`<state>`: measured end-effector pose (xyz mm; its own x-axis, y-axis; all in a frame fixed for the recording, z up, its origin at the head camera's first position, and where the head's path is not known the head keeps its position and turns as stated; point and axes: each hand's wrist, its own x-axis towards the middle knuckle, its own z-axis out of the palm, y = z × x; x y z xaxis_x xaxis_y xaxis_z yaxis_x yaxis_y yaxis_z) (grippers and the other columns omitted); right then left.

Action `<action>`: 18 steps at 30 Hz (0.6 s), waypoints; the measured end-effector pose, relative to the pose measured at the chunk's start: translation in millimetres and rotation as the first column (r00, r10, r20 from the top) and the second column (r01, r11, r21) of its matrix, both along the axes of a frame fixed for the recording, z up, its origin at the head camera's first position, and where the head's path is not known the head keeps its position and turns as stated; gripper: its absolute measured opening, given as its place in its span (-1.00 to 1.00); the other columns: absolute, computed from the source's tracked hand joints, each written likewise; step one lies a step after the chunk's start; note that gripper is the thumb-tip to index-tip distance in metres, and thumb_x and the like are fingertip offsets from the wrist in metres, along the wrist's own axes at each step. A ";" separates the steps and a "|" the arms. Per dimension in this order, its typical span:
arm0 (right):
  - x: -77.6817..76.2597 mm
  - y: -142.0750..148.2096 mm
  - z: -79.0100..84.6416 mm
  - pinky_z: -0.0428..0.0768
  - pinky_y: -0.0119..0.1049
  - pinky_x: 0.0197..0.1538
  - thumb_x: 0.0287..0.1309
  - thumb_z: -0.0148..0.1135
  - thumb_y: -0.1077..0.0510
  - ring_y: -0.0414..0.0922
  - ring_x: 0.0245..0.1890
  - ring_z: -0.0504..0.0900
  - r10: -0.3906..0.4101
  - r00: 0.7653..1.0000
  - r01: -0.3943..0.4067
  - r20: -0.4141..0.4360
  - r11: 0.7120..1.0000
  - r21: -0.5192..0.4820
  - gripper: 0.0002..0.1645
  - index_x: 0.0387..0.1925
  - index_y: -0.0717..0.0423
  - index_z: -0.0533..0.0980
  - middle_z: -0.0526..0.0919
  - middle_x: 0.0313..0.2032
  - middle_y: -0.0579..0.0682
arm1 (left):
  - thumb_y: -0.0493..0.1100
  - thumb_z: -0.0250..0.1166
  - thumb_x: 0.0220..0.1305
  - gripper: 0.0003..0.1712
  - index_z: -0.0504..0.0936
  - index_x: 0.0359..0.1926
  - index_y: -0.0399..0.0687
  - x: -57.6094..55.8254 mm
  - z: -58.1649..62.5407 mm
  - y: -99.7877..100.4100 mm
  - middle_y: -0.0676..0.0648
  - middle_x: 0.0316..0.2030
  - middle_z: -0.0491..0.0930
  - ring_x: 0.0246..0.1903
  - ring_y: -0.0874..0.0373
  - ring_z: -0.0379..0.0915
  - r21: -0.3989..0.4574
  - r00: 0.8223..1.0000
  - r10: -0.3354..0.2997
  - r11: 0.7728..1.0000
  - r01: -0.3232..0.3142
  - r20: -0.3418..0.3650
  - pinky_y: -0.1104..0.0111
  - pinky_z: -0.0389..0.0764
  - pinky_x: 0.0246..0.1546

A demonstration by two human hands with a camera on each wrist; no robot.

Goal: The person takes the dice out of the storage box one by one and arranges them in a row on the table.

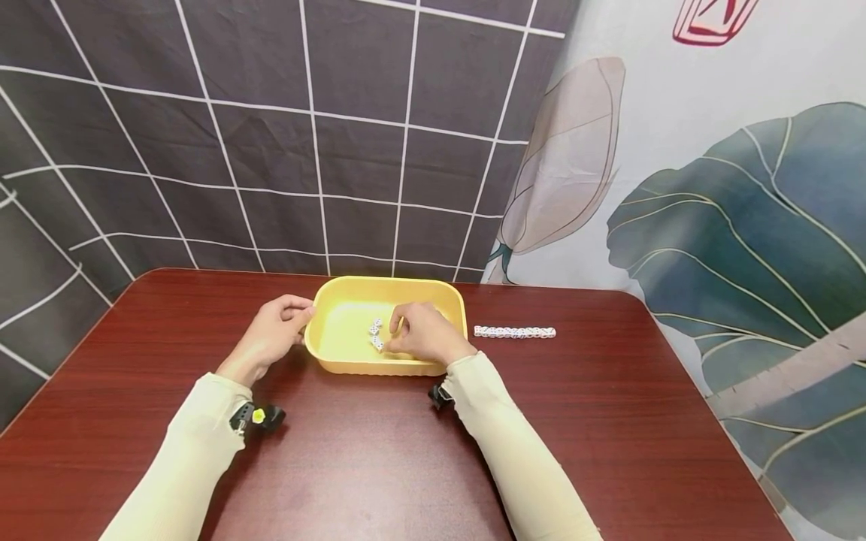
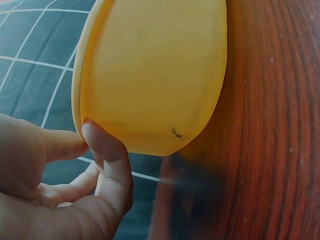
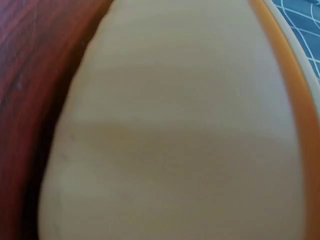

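Observation:
A yellow plastic tub (image 1: pixel 386 368) stands near the back of the table. In the left wrist view, my left hand (image 2: pixel 95 175) pinches the tub's rim at its left end between thumb and finger. My right hand (image 1: pixel 426 330) reaches over the front wall into the tub, fingers bent, right beside several white dice (image 1: pixel 376 334) lying on the bottom. Whether a die is between those fingertips is hidden. The right wrist view shows only the tub's outer wall (image 3: pixel 175 125), close up, and no fingers.
To the right of the tub, a straight row of white dice (image 1: pixel 514 332) lies on the dark red wooden table (image 1: pixel 352 451). Behind the table hang a dark grid-patterned cloth (image 1: pixel 257 150) and a leaf-printed cloth (image 1: pixel 744 203).

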<state>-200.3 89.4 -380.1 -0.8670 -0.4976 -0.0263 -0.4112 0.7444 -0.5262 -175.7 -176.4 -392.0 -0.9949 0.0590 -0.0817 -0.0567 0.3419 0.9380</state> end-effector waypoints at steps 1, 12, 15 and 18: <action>0.2 -1.0 -1.5 0.41 -0.46 -0.41 -0.01 0.59 0.04 -0.28 -0.55 0.46 0.005 1.000 -0.005 -0.001 1.000 0.001 -0.70 -0.35 0.09 0.62 0.56 -0.58 -0.15 | -0.21 0.09 0.55 -0.57 0.40 0.23 -0.50 0.1 0.2 0.1 -0.27 -0.14 0.63 -0.42 0.34 0.51 -0.001 1.000 0.000 1.000 0.000 0.001 0.50 0.65 -0.35; -2.1 -12.5 -11.4 0.49 -0.40 -0.30 0.01 0.55 0.02 -0.22 -0.45 0.48 -0.010 1.000 0.008 0.022 0.997 0.075 -0.75 -0.43 0.00 0.61 0.63 -0.46 -0.14 | -0.20 0.08 0.56 -0.56 0.39 0.24 -0.49 1.2 0.7 0.9 -0.30 -0.11 0.61 -0.40 0.33 0.51 0.008 1.000 -0.008 1.000 0.008 0.007 0.50 0.64 -0.34; -1.1 -13.3 -11.2 0.46 -0.41 -0.34 0.02 0.51 0.09 -0.21 -0.48 0.47 -0.018 0.999 0.015 0.035 0.996 0.083 -0.81 -0.44 0.01 0.60 0.56 -0.53 -0.16 | -0.19 0.08 0.56 -0.56 0.39 0.25 -0.48 1.7 1.3 1.1 -0.30 -0.10 0.61 -0.39 0.32 0.51 0.004 1.000 -0.012 1.000 0.012 0.009 0.50 0.64 -0.34; -0.3 -12.5 -9.8 0.43 -0.41 -0.38 0.01 0.47 0.15 -0.23 -0.51 0.47 -0.016 0.999 0.013 0.031 0.997 0.080 -0.86 -0.43 0.01 0.61 0.53 -0.57 -0.17 | -0.19 0.09 0.56 -0.55 0.39 0.25 -0.48 2.1 2.2 1.2 -0.31 -0.09 0.61 -0.39 0.32 0.51 0.004 1.000 -0.013 1.000 0.013 0.009 0.49 0.64 -0.34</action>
